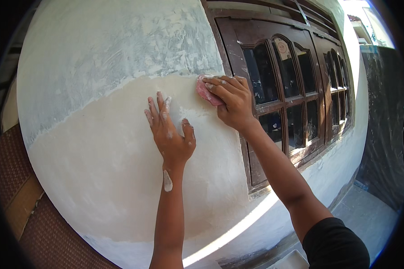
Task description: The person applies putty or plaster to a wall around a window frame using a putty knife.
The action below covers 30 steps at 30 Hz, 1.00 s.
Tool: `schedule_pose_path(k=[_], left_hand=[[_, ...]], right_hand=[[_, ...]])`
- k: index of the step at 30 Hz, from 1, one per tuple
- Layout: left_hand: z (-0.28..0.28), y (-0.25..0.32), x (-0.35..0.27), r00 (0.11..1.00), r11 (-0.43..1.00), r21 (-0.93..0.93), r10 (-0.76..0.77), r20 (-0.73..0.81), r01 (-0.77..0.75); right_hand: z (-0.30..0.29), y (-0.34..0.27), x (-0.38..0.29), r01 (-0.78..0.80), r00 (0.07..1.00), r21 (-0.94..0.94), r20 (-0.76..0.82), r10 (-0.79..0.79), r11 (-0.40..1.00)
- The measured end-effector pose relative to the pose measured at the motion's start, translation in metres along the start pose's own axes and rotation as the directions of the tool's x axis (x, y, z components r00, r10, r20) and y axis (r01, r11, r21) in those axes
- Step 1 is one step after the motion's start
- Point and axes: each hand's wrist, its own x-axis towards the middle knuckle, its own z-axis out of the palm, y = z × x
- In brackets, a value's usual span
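Spread fingers mark my left hand [171, 134], held up before the cream-coloured part of a plastered wall [114, 175]. White smears cover its fingertips, and a larger white patch marks the wrist. Whether its palm touches the wall cannot be told. Up and to the right, my right hand [234, 99] grips a pink pad, perhaps a sponge or folded cloth [207, 91], pressed to the wall beside the wooden window frame [219, 43]. Above both hands the wall has a streaky grey-white coat [138, 43], whose uneven lower border runs down to the left.
Dark brown window shutters with glass panes [291, 90] fill the right side. A dark sheet [380, 127] hangs beyond them. Low at the right are the grey floor [363, 215] and a pale container [291, 261], partly cut off. Brown woven panelling [50, 232] borders the wall at left.
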Motion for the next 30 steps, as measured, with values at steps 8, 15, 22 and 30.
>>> schedule_pose_path(k=[8, 15, 22, 30], left_hand=[[-0.005, -0.007, 0.004, 0.999, 1.0, -0.015, 0.003, -0.044, -0.004], [-0.005, -0.011, 0.001, 1.0, 1.0, -0.004, 0.002, -0.023, -0.003], [-0.001, -0.009, 0.002, 1.0, 0.998, -0.058, -0.01, -0.024, 0.009], [-0.004, -0.012, -0.001, 1.0, 1.0, -0.019, 0.004, -0.029, -0.005]], right_hand=[[-0.037, -0.082, -0.105, -0.162, 0.964, 0.083, 0.226, 0.14, 0.983], [-0.019, -0.041, -0.003, -0.012, 0.997, 0.087, -0.072, 0.018, 0.996], [0.024, -0.022, -0.026, -0.057, 0.998, 0.081, 0.029, 0.055, 0.995], [-0.036, -0.061, -0.065, -0.122, 0.989, 0.138, 0.099, 0.109, 0.983]])
